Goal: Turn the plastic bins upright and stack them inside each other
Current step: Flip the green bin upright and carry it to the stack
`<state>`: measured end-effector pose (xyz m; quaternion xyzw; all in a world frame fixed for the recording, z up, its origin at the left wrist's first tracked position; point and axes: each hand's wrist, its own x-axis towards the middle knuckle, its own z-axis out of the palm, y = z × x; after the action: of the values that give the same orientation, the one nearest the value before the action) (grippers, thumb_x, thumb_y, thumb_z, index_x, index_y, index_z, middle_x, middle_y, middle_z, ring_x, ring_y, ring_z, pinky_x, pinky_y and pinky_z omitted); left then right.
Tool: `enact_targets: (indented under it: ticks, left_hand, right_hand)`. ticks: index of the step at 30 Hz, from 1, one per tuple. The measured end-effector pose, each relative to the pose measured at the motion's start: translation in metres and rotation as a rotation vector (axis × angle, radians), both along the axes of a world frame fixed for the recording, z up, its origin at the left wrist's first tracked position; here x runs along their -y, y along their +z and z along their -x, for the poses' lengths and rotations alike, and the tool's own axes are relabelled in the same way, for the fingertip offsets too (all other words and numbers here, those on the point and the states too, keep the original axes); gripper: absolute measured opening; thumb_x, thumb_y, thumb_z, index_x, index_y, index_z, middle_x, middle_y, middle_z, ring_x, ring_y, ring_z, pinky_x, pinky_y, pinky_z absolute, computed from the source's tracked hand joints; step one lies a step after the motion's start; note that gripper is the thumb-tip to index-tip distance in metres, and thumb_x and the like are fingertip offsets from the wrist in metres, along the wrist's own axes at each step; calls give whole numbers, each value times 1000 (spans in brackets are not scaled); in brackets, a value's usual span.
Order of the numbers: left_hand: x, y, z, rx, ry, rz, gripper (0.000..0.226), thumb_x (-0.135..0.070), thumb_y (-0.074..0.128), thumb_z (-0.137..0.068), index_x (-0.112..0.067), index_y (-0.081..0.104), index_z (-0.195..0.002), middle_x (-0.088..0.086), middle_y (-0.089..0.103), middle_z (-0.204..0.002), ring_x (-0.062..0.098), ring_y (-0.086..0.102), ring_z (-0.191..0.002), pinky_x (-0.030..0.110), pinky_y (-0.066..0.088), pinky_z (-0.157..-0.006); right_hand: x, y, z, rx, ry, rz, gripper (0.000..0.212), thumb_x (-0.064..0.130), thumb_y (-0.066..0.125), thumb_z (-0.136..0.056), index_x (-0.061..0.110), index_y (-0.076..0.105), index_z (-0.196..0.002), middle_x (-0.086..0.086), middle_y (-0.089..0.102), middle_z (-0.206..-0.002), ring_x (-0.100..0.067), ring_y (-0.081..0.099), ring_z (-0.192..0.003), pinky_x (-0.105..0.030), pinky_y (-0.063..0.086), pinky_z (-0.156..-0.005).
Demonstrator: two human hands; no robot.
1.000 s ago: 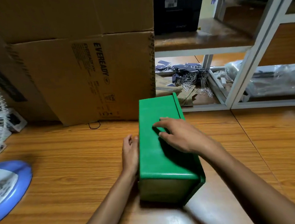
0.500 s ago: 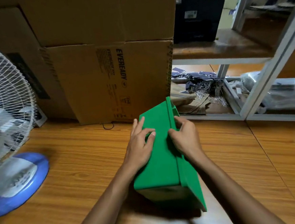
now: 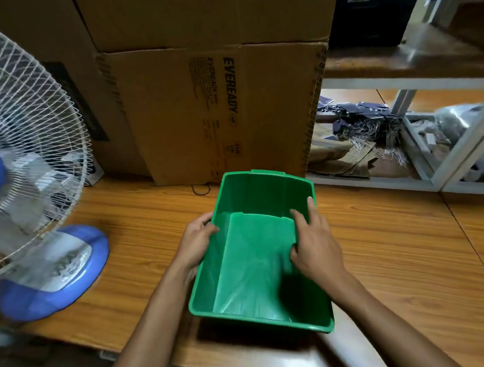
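Filling the back, stacked cardboard boxes point(image 3: 217, 110) rise over the wooden table point(image 3: 400, 257); a fan point(image 3: 26, 177) stands left. Mouth up, the green bin point(image 3: 258, 257) sits near the table's front edge, perhaps slightly tilted. Left hand point(image 3: 196, 242) clasps its left wall; right hand point(image 3: 315, 244) curls over the right wall.

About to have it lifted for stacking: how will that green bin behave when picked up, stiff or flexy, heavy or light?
The green bin is probably light: it looks empty, with thin plastic walls. The long walls may flex a little, since the left hand and right hand grip opposite rims. Its smooth, glossy surface could slip, so hooking fingers over the rim seems safer.
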<state>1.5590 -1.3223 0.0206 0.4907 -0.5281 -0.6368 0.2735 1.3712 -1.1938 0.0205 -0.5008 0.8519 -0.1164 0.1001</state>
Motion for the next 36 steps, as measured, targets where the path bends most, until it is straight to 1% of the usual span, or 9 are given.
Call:
enact_targets:
  ticks: [3,11,15,19,21,23,30,33,36]
  left_hand:
    - [2,-8,-1,-27,40,-32,36,3,43,-95,-14,64,-119,9,75,-97,16,72,-70,25,57,-59]
    - [7,-18,2,13,22,32,29,-5,45,-100,-13,59,-124,11,69,-109,13,65,-80,13,52,-54]
    - [12,-25,-6,-26,-9,-17,27,-12,49,-101,-8,56,-127,13,71,-104,17,65,-75,17,54,-51]
    - [4,-31,-15,-215,-144,-194,29,-16,50,-101,-16,56,-129,18,71,-117,33,67,-99,42,56,-83]
    - [0,-36,-16,-279,-229,-242,30,-20,47,-101,-23,58,-129,12,68,-126,33,63,-111,50,48,-98]
    - [-2,-41,-13,-328,-302,-277,32,-24,45,-102,-25,58,-131,9,65,-132,30,63,-115,50,47,-101]
    - [-49,-29,44,-384,-609,-266,30,-23,37,-105,-25,62,-122,-5,75,-111,10,72,-94,27,61,-76]
    - [-86,-23,74,-340,-758,-233,36,-32,45,-103,-27,55,-137,1,64,-134,20,63,-119,44,49,-103]
    - [-135,-21,103,-344,-887,-203,31,-26,42,-104,-24,58,-130,-8,71,-122,8,67,-109,27,56,-88]
  right_hand:
    - [2,-7,-7,5,-14,108,82,11,64,-82,23,26,-154,-12,-3,-167,-36,16,-150,-45,35,-116]
    - [1,-15,6,276,-229,322,91,-2,55,-78,32,24,-156,-9,44,-154,-35,60,-118,-39,51,-88]
    - [-5,-18,7,526,-462,269,91,15,67,-86,20,12,-159,-15,65,-129,-39,65,-109,-39,50,-87]
    - [-32,-39,-7,874,-622,237,81,52,74,-63,24,50,-135,-12,71,-117,-33,69,-102,-47,55,-94]
    - [-46,-31,-23,1030,-607,316,47,29,76,-80,19,59,-122,-9,73,-113,-25,70,-96,-45,56,-94]
    - [-60,-23,-32,1125,-597,379,33,12,69,-90,17,59,-121,-8,73,-114,-23,71,-97,-40,56,-93]
    - [-155,-11,-44,950,-776,671,75,55,77,-62,31,57,-130,8,71,-123,-16,66,-115,-47,46,-108]
    - [-209,-6,-50,888,-872,752,64,51,77,-69,36,57,-128,11,71,-121,-15,68,-113,-47,48,-105]
    - [-267,-3,-54,868,-972,848,44,28,74,-85,35,59,-126,8,74,-116,-16,71,-106,-48,52,-100]
